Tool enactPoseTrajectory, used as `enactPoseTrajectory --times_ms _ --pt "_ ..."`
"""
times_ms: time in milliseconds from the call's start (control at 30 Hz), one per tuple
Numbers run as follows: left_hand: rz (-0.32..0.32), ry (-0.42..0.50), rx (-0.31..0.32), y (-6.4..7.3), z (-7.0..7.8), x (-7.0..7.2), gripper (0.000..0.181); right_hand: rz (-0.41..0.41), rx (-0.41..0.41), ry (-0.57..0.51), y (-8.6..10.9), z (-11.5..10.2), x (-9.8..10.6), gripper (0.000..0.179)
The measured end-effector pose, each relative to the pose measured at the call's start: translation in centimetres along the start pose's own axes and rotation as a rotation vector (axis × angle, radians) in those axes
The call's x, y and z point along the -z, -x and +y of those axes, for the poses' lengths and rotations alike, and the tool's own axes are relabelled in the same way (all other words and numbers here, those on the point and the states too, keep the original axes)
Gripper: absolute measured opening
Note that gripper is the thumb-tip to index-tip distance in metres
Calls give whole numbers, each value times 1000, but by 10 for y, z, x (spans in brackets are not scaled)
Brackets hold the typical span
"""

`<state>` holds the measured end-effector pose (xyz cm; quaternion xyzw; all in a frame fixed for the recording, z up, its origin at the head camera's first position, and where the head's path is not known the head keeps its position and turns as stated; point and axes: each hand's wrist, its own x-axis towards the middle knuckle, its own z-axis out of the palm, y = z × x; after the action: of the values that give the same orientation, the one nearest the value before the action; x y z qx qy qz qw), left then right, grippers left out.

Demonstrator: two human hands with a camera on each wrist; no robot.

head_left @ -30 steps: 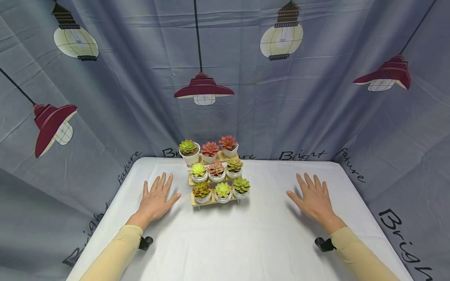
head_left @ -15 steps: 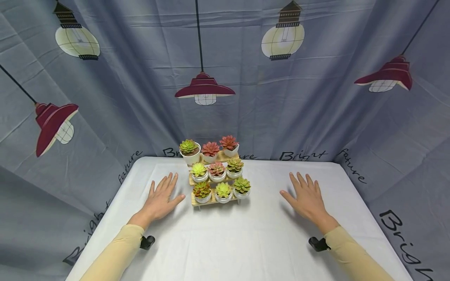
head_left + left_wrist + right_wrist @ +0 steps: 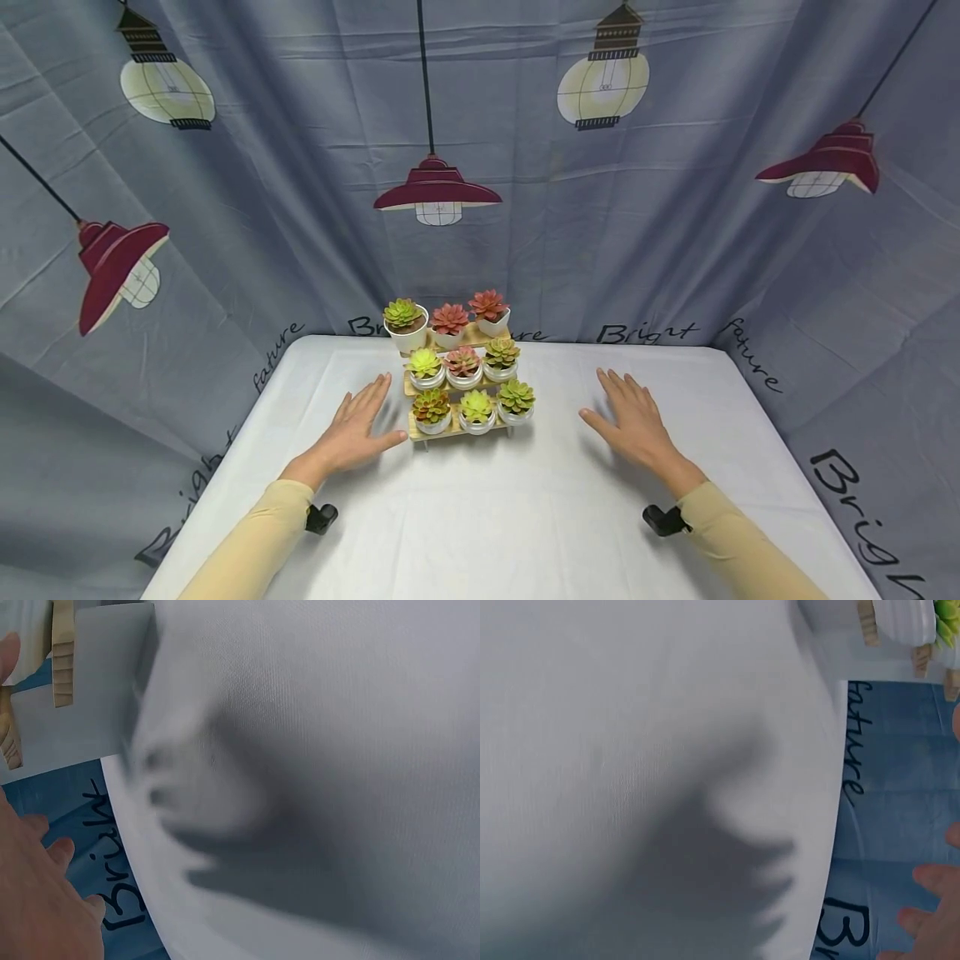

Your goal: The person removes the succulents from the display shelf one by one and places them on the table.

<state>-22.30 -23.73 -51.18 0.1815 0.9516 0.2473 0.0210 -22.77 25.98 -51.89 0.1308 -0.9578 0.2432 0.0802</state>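
Note:
A three-tier wooden stand [image 3: 455, 431] holds several small potted succulents on the white table. A larger white pot with a green succulent [image 3: 403, 315] is at the back left of the top tier, beside two red succulents [image 3: 489, 305]. Green, pink and reddish ones fill the lower tiers. Just left of the stand is my left hand [image 3: 348, 437], fingers straight, its thumb tip close by the bottom tier's left end. My right hand [image 3: 637, 427] is farther off to the right of the stand, fingers extended and thumb spread. Neither hand holds anything.
The white tablecloth [image 3: 510, 525] covers the table. Behind and along both sides hangs a grey-blue curtain [image 3: 645, 233] printed with lamps and lettering. A small black device [image 3: 321, 519] is worn at each wrist.
Both hands have moved inward toward the stand, the left going right and the right going left. The stand and its succulents have not moved.

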Motion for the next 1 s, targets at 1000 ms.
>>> enactPoseTrajectory --times_ms 1000 --pt "-30 479 30 -17 7 -21 122 -144 -25 -395 -4 -55 -28 89"
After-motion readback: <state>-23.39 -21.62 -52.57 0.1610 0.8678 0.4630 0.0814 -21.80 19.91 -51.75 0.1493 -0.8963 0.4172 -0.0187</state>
